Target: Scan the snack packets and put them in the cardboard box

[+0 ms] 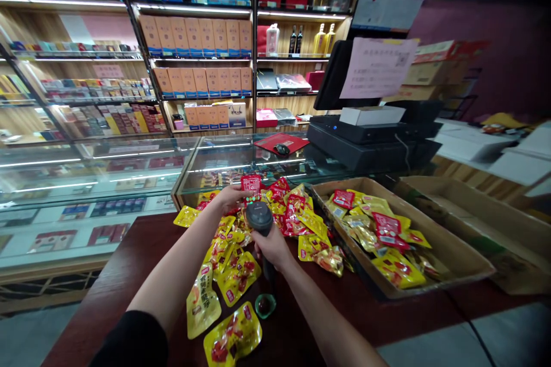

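Red and glossy, a snack packet [250, 183] is pinched upright in the fingers of the left hand [231, 198], above the far part of a heap of yellow and red foil pouches [296, 209]. The right hand [274, 246] is wrapped around the handle of a black handheld barcode scanner [260, 217], its head just beside the packet's lower edge, where small green dots of light show; whether they touch cannot be told. Nearer on the dark brown table [116, 252] lie a pale gold pouch [202, 304], a yellow pouch [235, 335] and a small green-rimmed round item [265, 305]. To the right, a shallow cardboard tray [462, 258] holds more pouches. Beyond the heap, a computer mouse [282, 149] rests on a red mouse pad [266, 142] atop a glass display case [200, 175].
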`<state>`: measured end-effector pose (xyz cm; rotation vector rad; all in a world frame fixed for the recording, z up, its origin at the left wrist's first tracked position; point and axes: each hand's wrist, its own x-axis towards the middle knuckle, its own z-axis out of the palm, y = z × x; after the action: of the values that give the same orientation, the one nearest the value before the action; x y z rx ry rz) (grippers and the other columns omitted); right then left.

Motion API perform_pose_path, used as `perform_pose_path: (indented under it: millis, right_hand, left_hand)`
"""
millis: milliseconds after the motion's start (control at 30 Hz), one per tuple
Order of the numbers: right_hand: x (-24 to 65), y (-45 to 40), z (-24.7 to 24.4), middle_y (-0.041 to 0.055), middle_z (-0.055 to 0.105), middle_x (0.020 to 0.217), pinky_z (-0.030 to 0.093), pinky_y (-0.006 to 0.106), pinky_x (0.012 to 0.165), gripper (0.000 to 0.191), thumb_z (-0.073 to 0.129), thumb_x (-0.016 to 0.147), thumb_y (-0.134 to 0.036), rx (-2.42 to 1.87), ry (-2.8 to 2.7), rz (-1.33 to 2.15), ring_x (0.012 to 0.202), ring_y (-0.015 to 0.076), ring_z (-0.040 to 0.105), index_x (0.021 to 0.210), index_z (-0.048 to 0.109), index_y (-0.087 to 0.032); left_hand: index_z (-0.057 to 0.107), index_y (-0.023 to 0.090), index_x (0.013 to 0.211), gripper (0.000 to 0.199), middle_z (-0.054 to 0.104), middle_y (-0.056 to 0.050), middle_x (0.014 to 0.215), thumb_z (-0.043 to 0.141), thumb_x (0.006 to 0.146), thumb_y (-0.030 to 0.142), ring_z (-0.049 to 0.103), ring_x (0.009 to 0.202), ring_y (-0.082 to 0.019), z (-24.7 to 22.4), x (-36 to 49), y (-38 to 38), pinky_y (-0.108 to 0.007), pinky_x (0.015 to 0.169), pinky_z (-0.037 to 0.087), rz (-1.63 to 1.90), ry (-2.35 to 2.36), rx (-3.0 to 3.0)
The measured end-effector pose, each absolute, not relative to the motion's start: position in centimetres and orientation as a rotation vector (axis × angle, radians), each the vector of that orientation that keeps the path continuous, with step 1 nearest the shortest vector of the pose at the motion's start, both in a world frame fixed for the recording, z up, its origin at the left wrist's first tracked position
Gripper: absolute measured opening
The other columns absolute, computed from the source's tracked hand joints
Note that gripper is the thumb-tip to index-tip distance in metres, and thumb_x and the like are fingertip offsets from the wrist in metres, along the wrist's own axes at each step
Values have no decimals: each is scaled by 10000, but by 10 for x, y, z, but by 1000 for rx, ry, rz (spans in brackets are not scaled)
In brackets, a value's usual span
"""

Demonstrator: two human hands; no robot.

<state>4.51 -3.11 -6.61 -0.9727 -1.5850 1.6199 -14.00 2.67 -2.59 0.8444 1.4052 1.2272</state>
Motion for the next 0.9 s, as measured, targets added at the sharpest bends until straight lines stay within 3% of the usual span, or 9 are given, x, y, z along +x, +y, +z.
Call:
perform_pose_path:
  millis: [100, 200, 400, 567, 767, 900]
  right_hand:
    - [50, -23, -57, 24, 654, 654, 474, 284, 629, 152, 622, 633, -242, -950, -1549, 1417, 630, 173, 608, 764, 624, -164]
    - [58, -4, -41, 26, 683, 831, 459, 288, 775, 264, 647, 598, -221, -908, -1424, 1381, 819, 182, 608, 855, 645, -162]
    - [82, 57, -3, -24, 576, 585, 484, 236, 635, 114, 598, 610, -149, -927, -1142, 1814, 578, 103, 537, 718, 633, -147]
    - [144, 108, 25, -52, 485, 466, 477, 217, 522, 26, 581, 654, -126, -1044, -1018, 1835, 442, 80, 459, 671, 586, -145]
    - [234, 142, 44, -49, 468, 421, 397, 199, 420, 29, 552, 694, -145, -1163, -921, 1614, 381, 82, 419, 665, 550, -149]
    - [241, 138, 35, -52, 481, 444, 355, 189, 406, 88, 568, 673, -147, -1194, -964, 1542, 386, 76, 406, 753, 604, -133]
  left_hand:
    - [685, 145, 827, 382, 667, -26, 695, 847, 532, 325, 572, 538, -84, -24, -138, 24, -185, 498, 482, 1215, 1415, 824]
    - [677, 124, 804, 381, 666, -41, 701, 854, 525, 314, 586, 548, -91, -21, -130, 21, -190, 505, 493, 1204, 1369, 821]
    - [657, 109, 705, 313, 645, -30, 627, 842, 544, 303, 561, 487, -85, -9, -91, 41, -172, 435, 446, 1115, 1399, 872]
    - [662, 100, 753, 201, 658, -45, 648, 797, 632, 187, 596, 522, -104, 11, -17, 95, -190, 477, 486, 1129, 1332, 875]
    - [584, 73, 1161, 527, 687, -83, 767, 755, 663, 63, 663, 672, -166, 27, 64, 137, -291, 661, 547, 1102, 1141, 892]
    - [615, 69, 1138, 534, 688, -88, 776, 782, 632, 95, 664, 700, -176, 22, 49, 133, -278, 665, 535, 1053, 1235, 990]
